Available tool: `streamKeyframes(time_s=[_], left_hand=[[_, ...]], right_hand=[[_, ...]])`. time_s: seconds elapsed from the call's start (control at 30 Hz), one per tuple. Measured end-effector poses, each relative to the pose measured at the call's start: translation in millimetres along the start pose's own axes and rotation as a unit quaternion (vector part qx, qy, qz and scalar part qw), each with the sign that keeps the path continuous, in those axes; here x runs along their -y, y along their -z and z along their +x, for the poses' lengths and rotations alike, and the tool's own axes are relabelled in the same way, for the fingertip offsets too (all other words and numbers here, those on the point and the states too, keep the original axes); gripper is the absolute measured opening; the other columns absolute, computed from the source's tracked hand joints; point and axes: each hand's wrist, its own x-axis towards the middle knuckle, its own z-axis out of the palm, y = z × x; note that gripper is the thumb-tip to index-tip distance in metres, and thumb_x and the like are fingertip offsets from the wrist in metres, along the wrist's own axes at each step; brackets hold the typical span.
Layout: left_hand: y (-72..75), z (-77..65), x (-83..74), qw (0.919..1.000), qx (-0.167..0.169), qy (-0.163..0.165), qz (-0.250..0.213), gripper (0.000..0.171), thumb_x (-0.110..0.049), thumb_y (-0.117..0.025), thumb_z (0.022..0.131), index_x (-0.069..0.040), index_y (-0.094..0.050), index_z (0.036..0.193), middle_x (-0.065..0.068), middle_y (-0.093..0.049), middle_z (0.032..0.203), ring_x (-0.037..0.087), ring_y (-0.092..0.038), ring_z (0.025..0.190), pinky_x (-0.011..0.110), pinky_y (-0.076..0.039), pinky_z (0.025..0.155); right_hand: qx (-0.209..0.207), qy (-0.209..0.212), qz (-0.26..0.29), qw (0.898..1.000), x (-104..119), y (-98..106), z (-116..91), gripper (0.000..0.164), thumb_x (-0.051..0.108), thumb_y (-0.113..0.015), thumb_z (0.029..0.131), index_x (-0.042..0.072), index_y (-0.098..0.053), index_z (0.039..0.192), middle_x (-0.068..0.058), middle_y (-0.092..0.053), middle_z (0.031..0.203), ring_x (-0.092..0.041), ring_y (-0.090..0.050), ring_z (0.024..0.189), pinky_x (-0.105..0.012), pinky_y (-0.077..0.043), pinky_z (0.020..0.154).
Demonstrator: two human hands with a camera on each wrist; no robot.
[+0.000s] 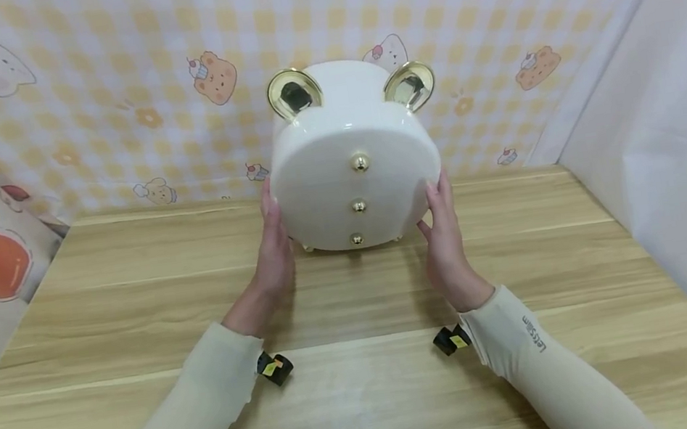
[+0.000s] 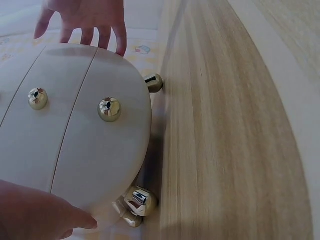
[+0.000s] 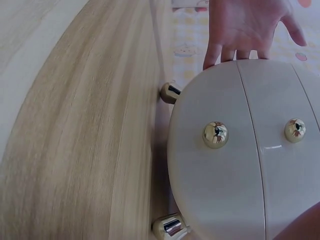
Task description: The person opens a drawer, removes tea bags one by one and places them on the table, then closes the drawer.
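A white, glossy drawer box (image 1: 358, 176) with gold round ears sits in front of me at the back of the table. Three gold knobs (image 1: 359, 206) run down its front, and seams divide that front into drawers in the wrist views. My left hand (image 1: 273, 254) presses its left side with extended fingers, the thumb by the front edge. On the opposite side my right hand (image 1: 447, 247) does the same; its spread fingers meet the side wall in the left wrist view. Gold feet (image 3: 170, 227) under the box are close to the tabletop.
The wood-grain table (image 1: 370, 401) reaches to a checked cloth backdrop (image 1: 120, 77) with cartoon prints, close behind the box. Pale sheets stand at the left and right (image 1: 686, 122) edges. Small black devices (image 1: 276, 368) are strapped at both wrists.
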Motion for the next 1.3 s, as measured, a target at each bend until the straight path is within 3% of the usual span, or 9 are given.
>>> streamKeyframes(time_s=[0.2, 0.53, 0.77, 0.97, 1.07, 1.3], left_hand=[[-1.7, 0.4, -1.9, 0.9999, -0.007, 0.012, 0.005, 0.062, -0.056, -0.019, 0.098, -0.035, 0.002, 0.152, -0.014, -0.008, 0.157, 0.008, -0.01, 0.144, 0.041, -0.001, 0.114], [-2.9, 1.3, -0.8, 1.0, 0.0, 0.004, 0.004, 0.061, -0.055, -0.019, 0.098, -0.034, 0.001, 0.153, -0.013, -0.008, 0.157, 0.008, -0.009, 0.144, 0.042, 0.0, 0.114], [-2.3, 2.5, 0.0, 0.9998, 0.005, 0.018, 0.007, 0.062, -0.055, -0.017, 0.099, -0.035, 0.007, 0.153, -0.015, -0.002, 0.158, 0.006, -0.005, 0.145, 0.041, 0.0, 0.114], [1.7, 1.8, 1.9, 0.9998, 0.012, -0.004, -0.011, 0.055, -0.048, -0.013, 0.101, -0.034, -0.002, 0.154, -0.01, -0.015, 0.156, 0.013, -0.016, 0.144, 0.042, -0.007, 0.115], [3.1, 1.2, 0.8, 0.9997, 0.015, -0.005, -0.02, 0.057, -0.048, -0.013, 0.101, -0.031, -0.005, 0.155, -0.009, -0.019, 0.156, 0.015, -0.02, 0.144, 0.042, -0.01, 0.115], [11.5, -0.7, -7.6, 0.9997, 0.019, 0.014, -0.009, 0.062, -0.047, -0.014, 0.101, -0.022, -0.004, 0.157, -0.011, -0.01, 0.159, 0.01, -0.009, 0.147, 0.042, -0.007, 0.116]], right_hand=[[0.009, 0.007, -0.01, 1.0, -1, 1, 2, 0.061, 0.056, -0.036, 0.097, 0.045, -0.012, 0.151, 0.019, -0.01, 0.156, -0.011, -0.014, 0.145, -0.058, -0.018, 0.109], [0.01, 0.008, -0.011, 1.0, -2, 3, 2, 0.06, 0.056, -0.035, 0.097, 0.045, -0.012, 0.151, 0.018, -0.011, 0.156, -0.011, -0.015, 0.144, -0.056, -0.018, 0.109], [0.018, 0.01, -0.015, 1.0, -3, 6, 4, 0.061, 0.056, -0.035, 0.097, 0.043, -0.011, 0.152, 0.018, -0.01, 0.156, -0.01, -0.014, 0.144, -0.055, -0.019, 0.11], [0.027, -0.001, -0.012, 1.0, -1, 9, 3, 0.062, 0.054, -0.035, 0.098, 0.041, -0.01, 0.153, 0.017, -0.009, 0.157, -0.011, -0.015, 0.144, -0.052, -0.02, 0.111], [0.03, -0.011, -0.007, 0.999, 4, 12, 2, 0.061, 0.053, -0.036, 0.098, 0.04, -0.014, 0.153, 0.014, -0.013, 0.157, -0.014, -0.021, 0.143, -0.05, -0.024, 0.11], [0.051, -0.039, -0.017, 0.998, 17, 20, 2, 0.064, 0.053, -0.038, 0.098, 0.031, -0.018, 0.155, 0.01, -0.02, 0.156, -0.02, -0.027, 0.141, -0.047, -0.023, 0.111]])
